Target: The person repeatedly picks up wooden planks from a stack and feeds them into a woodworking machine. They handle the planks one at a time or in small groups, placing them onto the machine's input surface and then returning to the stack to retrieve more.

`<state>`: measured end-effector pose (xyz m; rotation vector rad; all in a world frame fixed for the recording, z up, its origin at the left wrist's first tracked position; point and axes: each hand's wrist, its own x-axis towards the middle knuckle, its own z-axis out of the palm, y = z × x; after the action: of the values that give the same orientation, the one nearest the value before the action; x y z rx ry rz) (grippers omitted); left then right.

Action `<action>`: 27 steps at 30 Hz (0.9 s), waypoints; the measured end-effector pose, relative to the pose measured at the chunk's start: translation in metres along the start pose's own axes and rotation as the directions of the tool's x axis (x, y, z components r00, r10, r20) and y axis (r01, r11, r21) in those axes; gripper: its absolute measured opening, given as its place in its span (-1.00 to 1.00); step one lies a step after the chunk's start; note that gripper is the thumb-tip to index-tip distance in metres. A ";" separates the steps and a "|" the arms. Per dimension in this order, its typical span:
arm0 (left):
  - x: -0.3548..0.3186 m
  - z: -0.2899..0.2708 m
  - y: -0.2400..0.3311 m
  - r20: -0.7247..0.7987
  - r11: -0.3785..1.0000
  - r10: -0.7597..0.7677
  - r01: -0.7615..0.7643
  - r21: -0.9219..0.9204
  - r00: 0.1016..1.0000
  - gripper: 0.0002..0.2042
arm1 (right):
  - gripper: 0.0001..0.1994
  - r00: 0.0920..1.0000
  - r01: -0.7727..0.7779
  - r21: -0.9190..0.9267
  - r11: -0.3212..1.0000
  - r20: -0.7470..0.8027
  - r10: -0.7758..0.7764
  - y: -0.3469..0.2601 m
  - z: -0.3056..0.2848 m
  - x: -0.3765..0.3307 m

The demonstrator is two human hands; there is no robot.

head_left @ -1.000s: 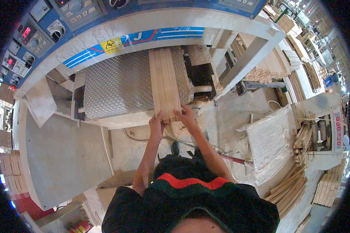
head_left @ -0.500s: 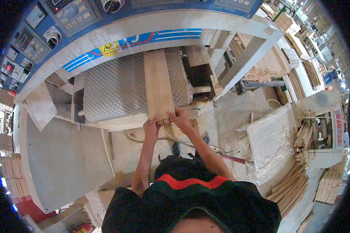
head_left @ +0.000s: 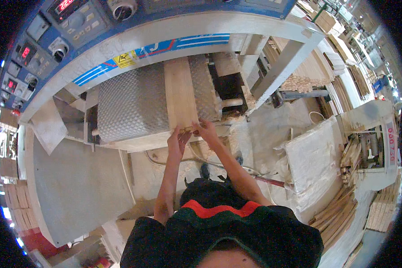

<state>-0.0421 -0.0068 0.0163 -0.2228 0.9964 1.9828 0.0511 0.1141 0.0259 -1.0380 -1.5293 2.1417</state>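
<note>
A pale wooden board (head_left: 181, 94) with lengthwise seams lies on the dimpled metal feed bed (head_left: 131, 98) of a machine. Its far end runs under the blue-striped front panel. At the board's near end, my left hand (head_left: 177, 142) has its fingers on the left corner. My right hand (head_left: 206, 132) pinches the right corner, fingers bent around the edge. Both hands sit just off the front lip of the bed, and the fingers partly hide the board's end.
Above the bed, a grey frame bar (head_left: 174, 44) crosses below a blue control panel (head_left: 87, 27) with dials and red displays. A grey sheet table (head_left: 80, 178) stands left. Right are a white-wrapped block (head_left: 315, 156), loose wood strips (head_left: 335, 214) and stacked boards (head_left: 306, 71). A hose crosses the floor.
The board has slid a little farther into the machine, and both hands have moved forward with its near end. My left hand's fingers look more stretched. Red displays now show brighter.
</note>
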 end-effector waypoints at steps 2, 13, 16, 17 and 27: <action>-0.008 0.004 -0.015 -0.007 1.000 -0.024 0.024 -0.002 1.000 -0.58 | -0.59 1.000 0.024 0.003 1.000 0.002 -0.024 0.010 -0.018 0.002; -0.018 0.034 -0.116 0.069 0.637 -0.477 0.291 0.714 0.876 -0.60 | -0.71 0.979 -0.030 -0.286 0.958 -0.200 -0.030 0.031 -0.211 -0.052; -0.008 0.071 -0.145 0.156 0.476 -0.590 0.185 0.860 0.792 -0.53 | -0.72 0.935 -0.011 -0.282 0.959 -0.342 -0.090 0.012 -0.283 -0.056; 0.000 0.076 -0.153 0.149 0.422 -0.615 0.163 0.892 0.775 -0.53 | -0.72 0.916 0.010 -0.230 0.973 -0.389 -0.101 0.001 -0.306 -0.051; 0.034 0.215 -0.239 0.029 0.127 -0.684 0.079 0.989 0.729 -0.52 | -0.54 0.507 0.017 -0.504 0.864 -0.740 -0.441 -0.114 -0.593 0.021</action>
<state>0.1679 0.2395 0.0074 0.6596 1.4153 0.5084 0.4391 0.5776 0.0228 -1.5707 -1.4865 0.7926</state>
